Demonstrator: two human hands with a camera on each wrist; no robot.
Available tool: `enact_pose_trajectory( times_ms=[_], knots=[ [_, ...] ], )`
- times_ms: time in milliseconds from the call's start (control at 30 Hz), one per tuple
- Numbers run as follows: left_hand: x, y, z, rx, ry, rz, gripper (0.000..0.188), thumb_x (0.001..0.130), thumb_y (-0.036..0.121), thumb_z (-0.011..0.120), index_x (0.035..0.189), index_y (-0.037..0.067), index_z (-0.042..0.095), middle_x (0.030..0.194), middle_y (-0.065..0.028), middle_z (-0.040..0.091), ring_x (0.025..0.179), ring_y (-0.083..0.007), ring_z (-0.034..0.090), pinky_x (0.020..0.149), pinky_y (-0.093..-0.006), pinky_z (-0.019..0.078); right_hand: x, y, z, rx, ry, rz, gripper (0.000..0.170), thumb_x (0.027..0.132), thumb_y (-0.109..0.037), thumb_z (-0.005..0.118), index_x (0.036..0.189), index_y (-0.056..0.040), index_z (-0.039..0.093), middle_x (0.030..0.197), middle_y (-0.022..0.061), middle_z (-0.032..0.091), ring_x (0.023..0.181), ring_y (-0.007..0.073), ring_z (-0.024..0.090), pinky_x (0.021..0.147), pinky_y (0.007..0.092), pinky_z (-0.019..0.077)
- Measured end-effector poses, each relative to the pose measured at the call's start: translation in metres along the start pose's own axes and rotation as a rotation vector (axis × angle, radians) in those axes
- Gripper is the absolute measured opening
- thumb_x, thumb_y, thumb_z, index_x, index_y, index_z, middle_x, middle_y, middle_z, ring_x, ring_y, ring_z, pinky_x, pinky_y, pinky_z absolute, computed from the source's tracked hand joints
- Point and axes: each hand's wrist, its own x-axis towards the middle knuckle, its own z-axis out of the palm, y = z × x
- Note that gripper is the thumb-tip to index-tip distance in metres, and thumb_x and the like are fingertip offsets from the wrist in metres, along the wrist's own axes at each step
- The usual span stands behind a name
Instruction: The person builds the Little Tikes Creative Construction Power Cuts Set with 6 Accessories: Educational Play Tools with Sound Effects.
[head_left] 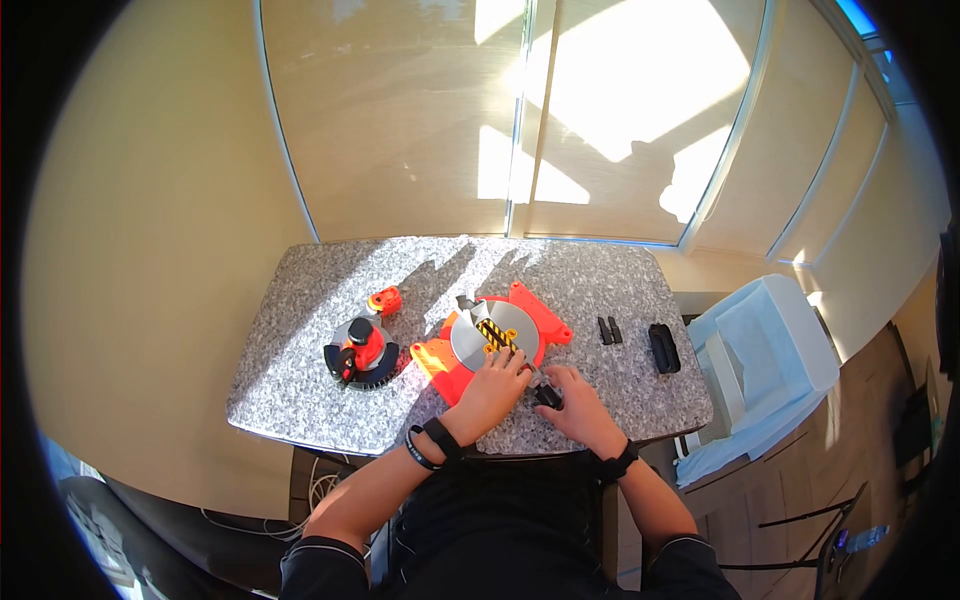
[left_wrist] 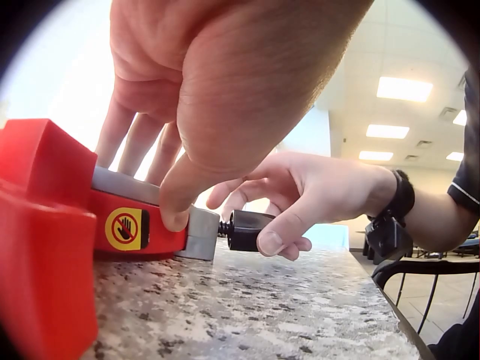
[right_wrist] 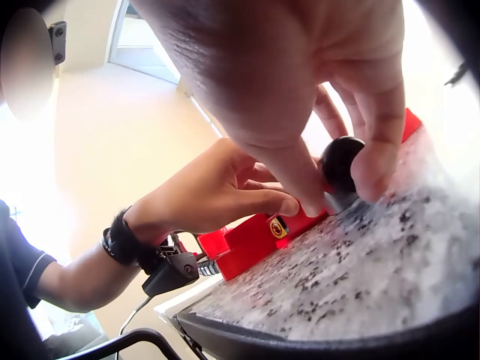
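Right fingers (right_wrist: pixel 375 176) pinch black knob (left_wrist: pixel 250 231), straight left fingers (left_wrist: pixel 137 146) press red base (head_left: pixel 455 380), tray (head_left: pixel 664 349) rightward.

Glossy red plastic base (left_wrist: pixel 49 240), smooth black knob (left_wrist: pixel 246 231), stone-like tabletop (left_wrist: pixel 270 300)

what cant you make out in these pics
Head: part of the round grey disc, covered by the left hand.
Left wrist: inner end of the black threaded screw, hidden by the grey block.
Left wrist: one end of the black cylindrical knob, behind the right hand.
Head: white marks on the thin black wristband, too small to read.
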Motion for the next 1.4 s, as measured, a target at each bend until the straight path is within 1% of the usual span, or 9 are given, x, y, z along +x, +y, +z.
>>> enact_pose_trajectory(
  times_ms=[67,400,700,800,1000,1100,1167,1267,1400],
  knots=[
    [0.000,-0.001,0.003,-0.001,0.005,-0.001,0.027,0.090,0.009,0.064,0.117,0.004,0.066,0.139,-0.0202,0.057,0.134,-0.0394,0.054,0.108,-0.0526,0.0475,0.000,-0.002,-0.003,0.046,-0.062,0.097,0.054,0.084,-0.013,0.082,0.131,-0.0030,0.055,0.111,0.0204,0.064,0.110,0.0387,0.068,0.090,0.0467,0.0561],
    [0.000,0.001,-0.003,0.014,-0.018,-0.012,0.030,0.090,0.007,0.062,0.120,0.003,0.064,0.141,-0.0193,0.057,0.134,-0.0394,0.055,0.109,-0.0474,0.0463,-0.001,0.005,0.001,0.108,-0.024,0.134,0.040,0.091,-0.012,0.074,0.125,-0.0022,0.056,0.103,0.0255,0.073,0.099,0.0437,0.071,0.087,0.0495,0.0559],
    [-0.001,-0.001,0.003,0.002,0.012,0.004,0.026,0.091,0.009,0.063,0.117,0.003,0.066,0.140,-0.0214,0.057,0.134,-0.0408,0.055,0.108,-0.0535,0.0476,0.000,-0.006,-0.007,0.069,-0.088,0.095,0.050,0.086,-0.012,0.079,0.130,-0.0036,0.057,0.120,0.0213,0.064,0.111,0.0404,0.067,0.091,0.0471,0.0557],
    [0.000,0.002,-0.005,0.005,-0.025,-0.015,0.030,0.092,0.007,0.062,0.121,0.003,0.065,0.142,-0.0198,0.056,0.133,-0.0402,0.054,0.110,-0.0479,0.0456,-0.001,-0.001,-0.003,0.078,-0.048,0.085,0.046,0.089,-0.011,0.077,0.129,-0.0030,0.057,0.115,0.0227,0.067,0.107,0.0415,0.068,0.090,0.0475,0.0559],
    [0.000,0.002,-0.005,-0.001,-0.018,-0.010,0.031,0.090,0.005,0.062,0.121,0.003,0.064,0.141,-0.0203,0.056,0.134,-0.0400,0.054,0.110,-0.0476,0.0457,-0.002,0.007,0.002,0.118,-0.028,0.069,0.041,0.092,-0.011,0.073,0.129,-0.0021,0.056,0.099,0.0249,0.072,0.096,0.0446,0.070,0.088,0.0489,0.0559],
    [-0.001,0.002,-0.007,-0.012,-0.015,-0.009,0.031,0.090,0.005,0.062,0.121,0.003,0.063,0.141,-0.0206,0.057,0.134,-0.0404,0.054,0.110,-0.0477,0.0456,-0.002,0.000,-0.002,0.098,-0.060,0.093,0.043,0.091,-0.012,0.075,0.129,-0.0022,0.056,0.107,0.0237,0.070,0.101,0.0439,0.069,0.089,0.0485,0.0559],
    [-0.001,0.002,-0.008,-0.009,-0.017,-0.009,0.031,0.090,0.005,0.062,0.121,0.003,0.063,0.141,-0.0206,0.057,0.134,-0.0406,0.054,0.110,-0.0478,0.0455,-0.001,-0.003,-0.004,-0.014,-0.059,-0.019,0.045,0.089,-0.012,0.076,0.129,-0.0023,0.057,0.116,0.0218,0.065,0.107,0.0432,0.067,0.090,0.0477,0.0559],
    [0.000,0.003,-0.007,-0.006,-0.019,-0.011,0.031,0.090,0.005,0.062,0.120,0.003,0.063,0.141,-0.0207,0.057,0.134,-0.0410,0.054,0.111,-0.0480,0.0454,-0.001,0.000,-0.002,0.048,-0.066,0.032,0.048,0.088,-0.012,0.078,0.129,-0.0025,0.057,0.122,0.0199,0.060,0.111,0.0425,0.065,0.092,0.0471,0.0559],
    [0.000,0.004,-0.009,-0.016,-0.025,-0.016,0.030,0.090,0.005,0.062,0.119,0.003,0.064,0.141,-0.0208,0.056,0.134,-0.0412,0.054,0.111,-0.0486,0.0453,-0.002,-0.001,-0.002,0.092,-0.045,0.047,0.046,0.089,-0.012,0.076,0.129,-0.0025,0.056,0.118,0.0220,0.065,0.108,0.0431,0.067,0.090,0.0481,0.0558]
  ],
)
